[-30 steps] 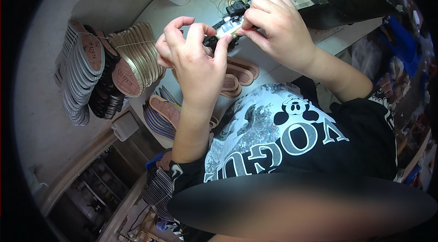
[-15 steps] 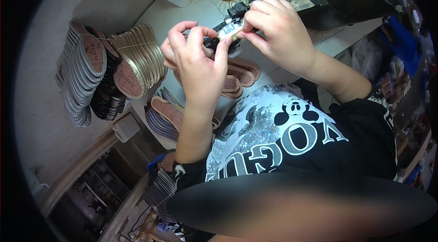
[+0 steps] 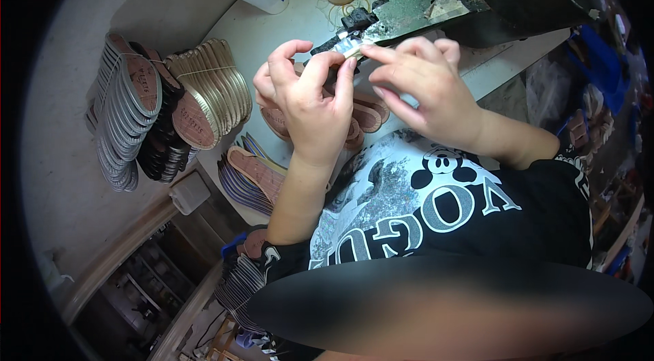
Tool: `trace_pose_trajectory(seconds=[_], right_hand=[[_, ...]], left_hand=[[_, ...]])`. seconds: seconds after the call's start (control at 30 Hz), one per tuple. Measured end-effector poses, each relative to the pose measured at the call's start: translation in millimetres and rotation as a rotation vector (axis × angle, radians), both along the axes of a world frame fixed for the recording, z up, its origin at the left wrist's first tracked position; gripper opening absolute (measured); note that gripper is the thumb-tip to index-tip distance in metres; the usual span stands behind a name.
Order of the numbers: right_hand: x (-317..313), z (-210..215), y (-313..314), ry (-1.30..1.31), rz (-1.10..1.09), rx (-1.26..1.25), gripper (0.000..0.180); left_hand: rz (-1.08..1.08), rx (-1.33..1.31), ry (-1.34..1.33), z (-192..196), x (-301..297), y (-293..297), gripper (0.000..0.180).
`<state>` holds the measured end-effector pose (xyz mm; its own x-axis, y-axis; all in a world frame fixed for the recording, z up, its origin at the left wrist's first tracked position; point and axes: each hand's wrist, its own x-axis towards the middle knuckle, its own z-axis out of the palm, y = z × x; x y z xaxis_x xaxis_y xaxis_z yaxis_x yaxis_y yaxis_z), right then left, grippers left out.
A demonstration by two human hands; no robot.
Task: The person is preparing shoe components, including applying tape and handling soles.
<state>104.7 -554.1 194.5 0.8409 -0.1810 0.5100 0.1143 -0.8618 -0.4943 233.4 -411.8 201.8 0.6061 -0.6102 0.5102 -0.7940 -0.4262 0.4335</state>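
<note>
Both my hands pinch one small silvery strip (image 3: 352, 53) above the desk (image 3: 272, 34): left hand (image 3: 310, 99) and right hand (image 3: 422, 88) closed at its ends. It looks light, thin and bendy, so I judge fingertip holds by the edges suit it best.

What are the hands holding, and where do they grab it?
Both hands, left hand and right hand, pinch a small silvery strip with their fingertips, one at each end.
</note>
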Motion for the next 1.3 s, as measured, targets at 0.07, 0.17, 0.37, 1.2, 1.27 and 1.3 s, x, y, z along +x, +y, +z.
trace_pose_trajectory(seconds=[0.07, 0.17, 0.37, 1.2, 1.27, 1.3], right_hand=[[-5.8, -7.5, 5.6, 0.099, 0.011, 0.040, 0.017], [-7.8, -12.6, 9.9, 0.143, 0.013, -0.034, 0.024], [-9.5, -13.2, 8.6, 0.159, -0.001, -0.129, 0.030], [-4.7, -5.0, -6.9, 0.154, 0.003, -0.243, 0.026], [-5.6, -4.4, -4.4, 0.167, 0.012, -0.232, 0.025], [-5.4, -3.5, -1.5, 0.160, 0.025, -0.193, 0.025]], left_hand=[[0.012, 0.000, 0.024, -1.9, -0.9, -1.6, 0.011], [0.043, 0.022, 0.024, -1.6, -3.3, -5.6, 0.011], [0.064, 0.030, 0.017, -2.0, -4.3, -3.4, 0.010], [0.065, 0.289, -0.134, -6.2, -23.6, 22.7, 0.037], [0.069, 0.289, -0.122, -2.3, -26.4, 19.7, 0.037], [0.070, 0.289, -0.110, -1.1, -27.6, 18.5, 0.037]])
